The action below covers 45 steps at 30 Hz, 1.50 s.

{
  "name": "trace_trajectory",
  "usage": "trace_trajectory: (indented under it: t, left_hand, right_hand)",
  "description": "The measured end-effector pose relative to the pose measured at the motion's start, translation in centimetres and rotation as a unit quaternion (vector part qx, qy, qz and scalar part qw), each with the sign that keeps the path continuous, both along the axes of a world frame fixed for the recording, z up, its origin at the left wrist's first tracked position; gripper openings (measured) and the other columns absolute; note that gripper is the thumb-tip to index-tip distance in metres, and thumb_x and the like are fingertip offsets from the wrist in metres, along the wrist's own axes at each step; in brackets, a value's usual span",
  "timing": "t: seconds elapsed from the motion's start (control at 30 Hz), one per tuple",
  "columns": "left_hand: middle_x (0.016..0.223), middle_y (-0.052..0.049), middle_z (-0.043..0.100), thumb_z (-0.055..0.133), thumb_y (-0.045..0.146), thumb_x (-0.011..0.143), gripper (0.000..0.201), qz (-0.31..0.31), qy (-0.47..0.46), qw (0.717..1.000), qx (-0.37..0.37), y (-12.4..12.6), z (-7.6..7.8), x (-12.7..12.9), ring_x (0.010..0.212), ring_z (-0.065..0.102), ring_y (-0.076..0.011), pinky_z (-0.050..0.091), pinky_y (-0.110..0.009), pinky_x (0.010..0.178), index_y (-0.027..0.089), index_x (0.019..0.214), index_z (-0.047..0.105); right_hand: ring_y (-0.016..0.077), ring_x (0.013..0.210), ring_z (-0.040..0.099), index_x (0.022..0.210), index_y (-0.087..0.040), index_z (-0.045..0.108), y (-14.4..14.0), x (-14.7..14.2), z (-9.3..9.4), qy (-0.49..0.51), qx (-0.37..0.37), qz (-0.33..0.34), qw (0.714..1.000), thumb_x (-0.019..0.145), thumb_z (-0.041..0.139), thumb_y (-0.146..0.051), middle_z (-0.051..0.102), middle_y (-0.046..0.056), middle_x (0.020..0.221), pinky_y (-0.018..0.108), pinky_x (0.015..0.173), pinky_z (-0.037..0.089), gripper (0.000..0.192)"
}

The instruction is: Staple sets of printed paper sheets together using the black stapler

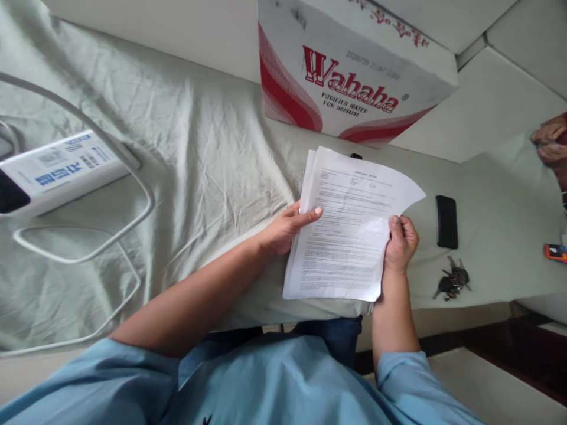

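Sheaf of printed papers (349, 230): long axis ran away from the body, gripped between left hand (286, 227) and right hand (401, 242), fingers closed on opposite long edges.

Papers (349, 230): white, w/ fine black print. Table cloth (199, 153): pale grey-green, plain, creased. Box (349, 71) at far edge: white w/ red swooshes, red lettering, small black text under. Phone (446, 221) nr right edge: black. Keys (452, 278): dark metal, black heads. Power strip (57, 171) at left edge: white, blue markings, black end; cable (110, 236) white. Shirt (266, 383): light blue, plain. Trousers (336, 336): dark blue. Small item (556, 252) at far right edge: orange.
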<state>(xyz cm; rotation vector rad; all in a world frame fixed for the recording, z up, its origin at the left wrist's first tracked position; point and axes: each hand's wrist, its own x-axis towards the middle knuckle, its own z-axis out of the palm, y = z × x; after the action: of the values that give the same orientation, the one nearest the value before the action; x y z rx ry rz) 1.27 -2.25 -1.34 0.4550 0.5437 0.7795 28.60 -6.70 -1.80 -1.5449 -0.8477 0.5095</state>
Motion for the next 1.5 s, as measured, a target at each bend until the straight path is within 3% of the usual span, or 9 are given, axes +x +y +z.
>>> trace_trajectory:
  t: [0.37,0.53,0.67,0.77,0.93,1.23,1.5]
  left_hand:
    - [0.104,-0.013,0.083,0.087,0.03,0.081,0.032,0.01,-0.011,0.999,-0.03,0.0,-0.6,0.1,0.104,0.078,-0.0364,0.059,-0.052,0.098,0.015,0.108,0.078]
    - [0.104,-0.015,0.083,0.085,0.031,0.085,0.029,-0.021,-0.033,0.998,-0.038,0.1,-1.2,-0.1,0.104,0.078,-0.037,0.059,-0.054,0.1,0.014,0.108,0.079]
    - [0.106,-0.014,0.083,0.083,0.033,0.087,0.028,-0.047,-0.056,0.997,-0.023,0.1,-1.2,-0.2,0.105,0.078,-0.0363,0.06,-0.052,0.099,0.016,0.109,0.08]
    - [0.107,-0.014,0.083,0.084,0.032,0.086,0.028,-0.061,-0.06,0.996,-0.018,0.0,-1.0,-0.1,0.102,0.079,-0.0345,0.061,-0.049,0.097,0.015,0.107,0.08]
    - [0.108,-0.016,0.082,0.086,0.031,0.083,0.03,-0.083,-0.065,0.994,-0.01,-0.2,-1.0,-0.1,0.102,0.079,-0.0348,0.059,-0.049,0.098,0.013,0.107,0.08]
    - [0.101,-0.014,0.083,0.089,0.034,0.08,0.03,-0.087,-0.065,0.994,0.0,-0.2,-1.2,0.1,0.095,0.079,-0.032,0.06,-0.045,0.092,0.015,0.101,0.08]
    - [0.097,-0.014,0.083,0.087,0.054,0.081,0.048,0.026,0.026,0.999,-0.001,-0.2,-0.6,0.3,0.091,0.078,-0.0311,0.058,-0.041,0.085,0.013,0.104,0.08]
  right_hand:
    - [0.0126,0.071,0.056,0.083,-0.021,0.073,-0.2,0.0,-0.2,-0.045,-0.025,0.024,0.998,0.08,0.082,-0.058,0.065,-0.004,0.074,0.025,0.069,0.047,0.038]
    - [0.0185,0.099,0.069,0.11,-0.024,0.073,0.4,-0.2,-0.7,-0.041,0.043,0.001,0.998,0.084,0.08,-0.055,0.074,0.001,0.103,0.035,0.098,0.054,0.041]
    - [0.0251,0.118,0.071,0.118,-0.025,0.073,0.6,-0.6,-0.5,0.061,0.062,0.07,0.994,0.086,0.074,-0.064,0.077,0.005,0.115,0.047,0.112,0.052,0.05]
    - [0.0269,0.115,0.074,0.109,-0.022,0.077,0.4,-0.7,-0.3,0.108,0.038,0.111,0.987,0.08,0.079,-0.063,0.08,0.007,0.108,0.048,0.111,0.054,0.05]
    - [0.0277,0.106,0.077,0.1,-0.022,0.079,0.1,-0.8,0.3,0.151,0.008,0.096,0.984,0.069,0.091,-0.053,0.083,0.006,0.097,0.05,0.105,0.059,0.046]
    - [0.0299,0.107,0.079,0.098,-0.02,0.08,-0.1,-2.0,2.2,0.141,-0.013,0.123,0.982,0.074,0.09,-0.048,0.084,0.009,0.1,0.051,0.101,0.062,0.038]
    - [0.0292,0.096,0.082,0.103,-0.017,0.081,-0.6,-2.3,3.0,0.154,-0.081,0.125,0.977,0.078,0.09,-0.048,0.085,0.01,0.097,0.046,0.092,0.066,0.04]
